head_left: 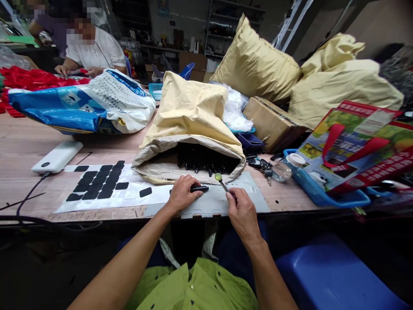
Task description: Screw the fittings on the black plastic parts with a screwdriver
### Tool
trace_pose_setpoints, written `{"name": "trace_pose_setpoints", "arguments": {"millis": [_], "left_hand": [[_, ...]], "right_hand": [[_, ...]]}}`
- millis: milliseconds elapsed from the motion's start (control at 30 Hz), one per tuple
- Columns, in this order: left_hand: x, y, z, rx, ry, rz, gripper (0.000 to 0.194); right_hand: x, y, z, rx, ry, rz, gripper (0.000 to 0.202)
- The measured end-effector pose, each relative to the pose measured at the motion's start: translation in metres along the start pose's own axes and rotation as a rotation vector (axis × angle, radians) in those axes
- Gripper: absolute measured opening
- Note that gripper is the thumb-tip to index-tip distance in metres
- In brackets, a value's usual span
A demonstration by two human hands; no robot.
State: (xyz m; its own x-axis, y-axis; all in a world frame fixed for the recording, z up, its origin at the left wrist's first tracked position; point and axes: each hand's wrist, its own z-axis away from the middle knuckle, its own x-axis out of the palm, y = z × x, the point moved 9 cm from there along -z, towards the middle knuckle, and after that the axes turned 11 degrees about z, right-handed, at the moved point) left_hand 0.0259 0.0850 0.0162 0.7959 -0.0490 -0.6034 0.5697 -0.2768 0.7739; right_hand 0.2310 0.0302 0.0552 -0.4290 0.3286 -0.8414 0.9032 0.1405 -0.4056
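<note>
My left hand [184, 193] rests at the table's front edge, its fingers closed on a black pen-like tube [200, 188] that points right over a grey board [206, 206]. In my right hand [242, 210] is a small mallet [223, 184] with a metal shaft and a round yellow-green head, raised just beyond the tube and apart from it. Straight ahead lies a cream woven sack [190, 103], its mouth facing me. Many black pieces [201, 160] fill the dark opening. Left of my left hand, a white sheet [125, 200] carries rows of black rounded patches [103, 181].
A white power bank [58, 157] with a cable and a blue-white bag [84, 103] lie left. On the right are keys [267, 173], a clear jar [282, 171], a blue basket [335, 200] and a cardboard box [271, 120]. Another person [97, 51] sits at far left.
</note>
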Motion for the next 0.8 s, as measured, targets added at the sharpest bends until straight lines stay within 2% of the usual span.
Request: {"name": "trace_pose_setpoints", "arguments": {"millis": [100, 200, 300, 467, 633, 800], "left_hand": [[0.001, -0.003, -0.003, -0.049, -0.007, 0.009, 0.017], [0.002, -0.005, -0.005, -0.084, -0.002, 0.017, 0.018], [0.002, -0.007, -0.006, -0.103, 0.004, 0.011, 0.019], [0.002, -0.008, -0.006, -0.113, 0.004, 0.019, 0.018], [0.001, -0.005, -0.005, -0.093, -0.005, 0.020, 0.018], [0.000, -0.001, -0.005, -0.081, -0.013, -0.042, 0.014]], "right_hand": [[0.001, -0.020, 0.004, -0.095, -0.038, -0.152, 0.027], [0.003, -0.031, 0.007, -0.125, -0.070, -0.135, 0.036], [0.001, -0.035, 0.010, -0.130, -0.042, -0.094, 0.040], [0.004, -0.035, 0.011, -0.111, -0.074, -0.017, 0.041], [0.000, -0.045, 0.011, -0.137, -0.043, -0.080, 0.040], [0.012, -0.057, 0.015, -0.167, -0.109, -0.033, 0.040]]}}
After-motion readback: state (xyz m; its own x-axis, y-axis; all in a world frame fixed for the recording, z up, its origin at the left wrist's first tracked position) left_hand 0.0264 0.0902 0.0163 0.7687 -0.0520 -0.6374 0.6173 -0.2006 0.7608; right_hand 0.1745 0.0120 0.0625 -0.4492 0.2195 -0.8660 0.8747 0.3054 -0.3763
